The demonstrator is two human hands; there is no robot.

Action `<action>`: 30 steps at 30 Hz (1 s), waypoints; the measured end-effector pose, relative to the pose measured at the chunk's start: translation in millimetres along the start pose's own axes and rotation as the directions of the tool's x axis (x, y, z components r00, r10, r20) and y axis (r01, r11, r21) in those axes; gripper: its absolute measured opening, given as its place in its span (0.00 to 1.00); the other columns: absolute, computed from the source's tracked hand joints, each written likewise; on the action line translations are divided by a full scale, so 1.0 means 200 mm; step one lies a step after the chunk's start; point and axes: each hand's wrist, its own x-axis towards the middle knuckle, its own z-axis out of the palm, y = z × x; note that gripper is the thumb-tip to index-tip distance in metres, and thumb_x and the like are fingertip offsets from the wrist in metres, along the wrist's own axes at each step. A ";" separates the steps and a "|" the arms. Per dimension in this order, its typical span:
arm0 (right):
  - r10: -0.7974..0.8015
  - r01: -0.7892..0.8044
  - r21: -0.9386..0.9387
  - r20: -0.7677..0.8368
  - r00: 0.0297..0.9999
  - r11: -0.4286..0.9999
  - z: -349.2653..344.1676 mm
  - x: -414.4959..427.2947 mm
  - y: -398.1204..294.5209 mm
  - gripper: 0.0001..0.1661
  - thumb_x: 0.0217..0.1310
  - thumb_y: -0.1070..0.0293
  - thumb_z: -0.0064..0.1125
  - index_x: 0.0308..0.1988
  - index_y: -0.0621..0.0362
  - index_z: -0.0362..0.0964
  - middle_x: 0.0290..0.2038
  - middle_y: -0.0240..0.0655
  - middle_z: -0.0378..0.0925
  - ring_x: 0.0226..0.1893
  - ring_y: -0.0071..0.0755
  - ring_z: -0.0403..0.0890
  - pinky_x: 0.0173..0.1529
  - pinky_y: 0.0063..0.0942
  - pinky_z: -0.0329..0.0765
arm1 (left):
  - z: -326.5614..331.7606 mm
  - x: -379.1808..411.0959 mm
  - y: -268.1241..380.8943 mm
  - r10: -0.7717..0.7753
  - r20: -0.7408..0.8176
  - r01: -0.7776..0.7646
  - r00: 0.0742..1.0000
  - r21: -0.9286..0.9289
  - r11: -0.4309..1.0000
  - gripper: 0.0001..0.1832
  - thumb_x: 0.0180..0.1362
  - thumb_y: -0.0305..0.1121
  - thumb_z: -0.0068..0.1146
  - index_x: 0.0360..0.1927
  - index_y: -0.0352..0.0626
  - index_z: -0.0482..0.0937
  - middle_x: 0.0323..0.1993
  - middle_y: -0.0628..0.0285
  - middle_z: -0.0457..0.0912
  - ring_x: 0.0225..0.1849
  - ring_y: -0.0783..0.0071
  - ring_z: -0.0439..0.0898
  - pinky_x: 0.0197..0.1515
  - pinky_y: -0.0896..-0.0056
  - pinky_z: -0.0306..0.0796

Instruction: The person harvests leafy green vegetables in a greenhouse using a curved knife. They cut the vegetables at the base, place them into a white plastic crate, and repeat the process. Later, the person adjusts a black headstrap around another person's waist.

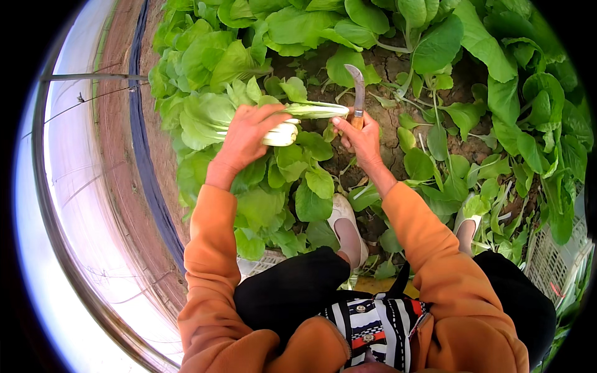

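Note:
My left hand (245,135) is closed around leafy greens with thick white stem bases (281,134), their leaves spreading out to the left. A slimmer pale stalk (322,110) runs from this hand towards the right, its cut-looking white end near my right thumb. In my right hand (366,142) is a small sickle knife (358,91) with a curved metal blade pointing up and a wooden handle. The thumb and fingertips of that hand touch or nearly touch the stalk's end; which, I cannot tell. The fingers under the bunch are hidden.
Leafy plants (298,28) grow ahead and on both sides, with cracked soil (387,70) between. Loose leaves lie by my shoes (347,224). A plastic crate (557,261) stands at right, another (263,263) by my left knee. Plastic sheeting (74,163) curves along the left.

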 end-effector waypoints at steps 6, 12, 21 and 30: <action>0.006 -0.002 -0.015 0.275 0.961 1.000 -0.13 -0.09 -0.31 0.15 0.60 0.61 0.61 0.36 0.62 0.70 0.30 0.40 0.80 0.17 0.15 0.69 0.15 0.13 0.61 | -0.16 0.06 0.19 0.094 -0.130 -0.093 0.987 0.015 0.996 0.28 0.38 0.18 0.57 0.49 0.47 0.78 0.52 0.61 0.77 0.47 0.59 0.75 0.48 0.65 0.63; 0.000 0.001 -0.002 0.341 0.940 1.000 -0.10 -0.32 -0.61 0.15 0.61 0.58 0.59 0.32 0.60 0.73 0.23 0.35 0.79 0.14 0.14 0.68 0.12 0.14 0.57 | -0.34 -0.03 0.42 0.177 -0.231 -0.148 0.957 0.138 0.979 0.26 0.38 0.17 0.60 0.46 0.43 0.79 0.50 0.60 0.78 0.41 0.57 0.72 0.46 0.64 0.66; 0.067 -0.146 0.205 0.348 0.935 0.968 -0.19 -0.71 -0.89 0.13 0.56 0.63 0.64 0.26 0.61 0.72 0.15 0.29 0.72 0.09 0.15 0.65 0.10 0.15 0.58 | -0.59 -0.09 0.78 0.312 -0.215 -0.247 0.925 0.284 0.926 0.26 0.38 0.15 0.58 0.47 0.42 0.78 0.51 0.60 0.76 0.41 0.56 0.70 0.48 0.63 0.65; -0.192 0.188 0.056 0.096 0.977 0.981 -0.20 -0.95 -0.85 0.15 0.52 0.72 0.64 0.41 0.60 0.73 0.27 0.30 0.76 0.17 0.20 0.77 0.13 0.18 0.63 | -0.71 -0.26 1.04 0.260 -0.356 -0.115 0.898 0.379 0.918 0.25 0.43 0.18 0.59 0.48 0.45 0.78 0.51 0.61 0.77 0.44 0.56 0.72 0.48 0.63 0.65</action>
